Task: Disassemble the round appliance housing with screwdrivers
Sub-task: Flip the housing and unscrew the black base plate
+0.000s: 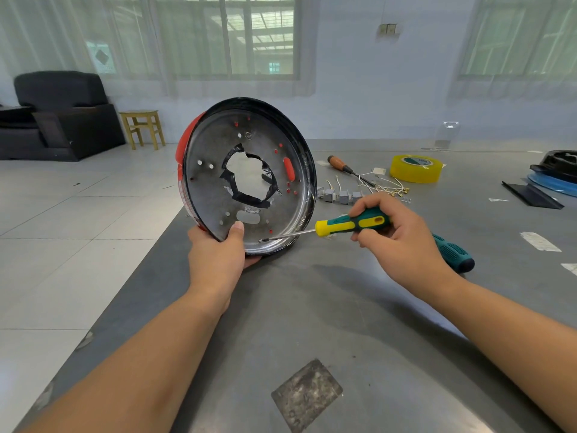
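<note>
Nearest the camera: two bare forearms reaching out over a grey metal table point(312, 307), with a dull square patch point(307, 393) on the surface between them.

Round housing point(249, 176) stands on edge at the table's near-left corner, open face toward the camera. Shallow metal pan, black rim, red plastic showing on its far-left side and through small holes. A ragged central opening is edged with black tape.

Judgement: thin sheet metal, light and fairly stiff, but likely to ring and flex under a push. The polished inner face looks slippery, and the torn centre edge may be sharp. The rim is the sensible hold.

Left hand point(218, 254) grips the lower rim, thumb pressed on the inner face, fingers wrapped behind and underneath. The housing rises above and right of this grip, so its weight tips away from the palm; the table edge carries some of it.

Right hand point(396, 239) is closed around the green-and-yellow screwdriver point(349, 225), shaft running left, tip point(261, 240) seated at a point low on the inner face, just right of the left thumb.

Further out: a second teal screwdriver point(452, 254) lies behind the right hand. Farther right, a wooden-handled screwdriver point(345, 168), loose wires with terminals point(387, 185), grey connector blocks point(340, 195), a yellow tape roll point(416, 168). Off the table to the far left, a black armchair point(56, 114) and a wooden stool point(142, 128).
</note>
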